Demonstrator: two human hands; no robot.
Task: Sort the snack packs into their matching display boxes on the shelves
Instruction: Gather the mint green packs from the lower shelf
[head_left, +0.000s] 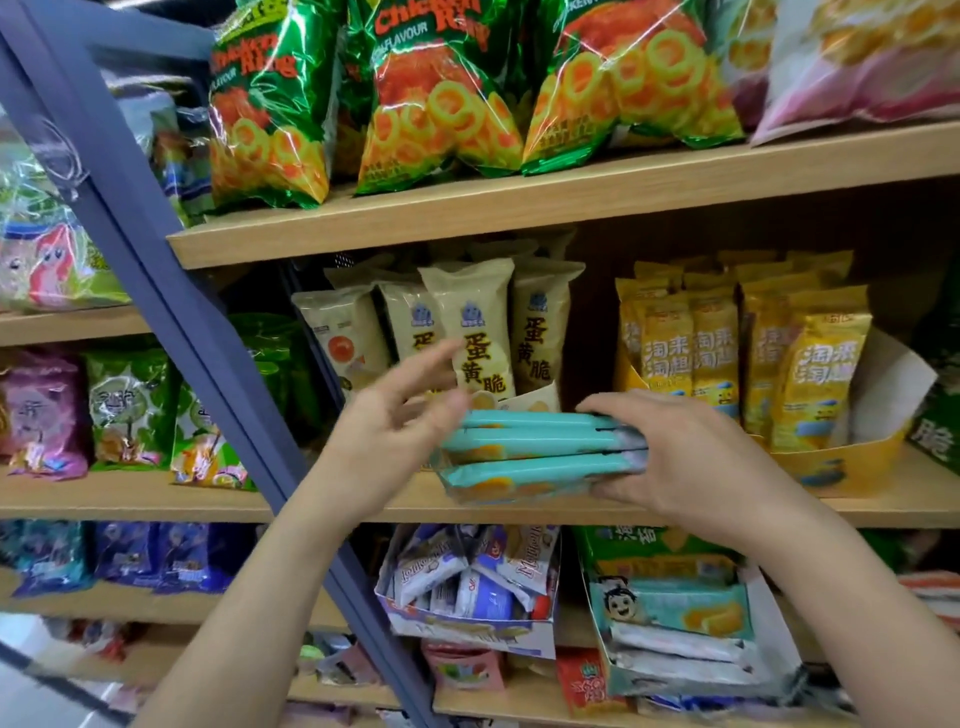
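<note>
**Teal stack held mid-frame, its home box one shelf down**

The right hand (691, 457) had the teal packs (530, 441) clamped at their right end, fingers curled over the top and thumb underneath. That looked like a squeeze meant to keep the slippery wrappers squared up as one bundle. The stack lay flat at the centre of the frame, in front of the middle shelf (909, 493) and not set down on it.

The left hand (395, 426) was at the stack's left end with its fingers loose and spread, gripping nothing. It was probably steadying or tidying the ends, but motion blur hid whether it touched the wrappers.

Behind the stack stood the cream packs (483, 332), and the yellow packs (815, 374) filled the yellow box (841, 467) at centre right. Neither colour matched. The teal display box (623, 603) at lower right, with a cartoon face on its flap, looked like the right home, so the bundle was likely headed down there.

The right palm covered the ends of the packs, so their count was unclear; three edges showed. The print on them was unreadable. The right forearm cut across part of the teal box, so the room inside was hard to judge.
</note>
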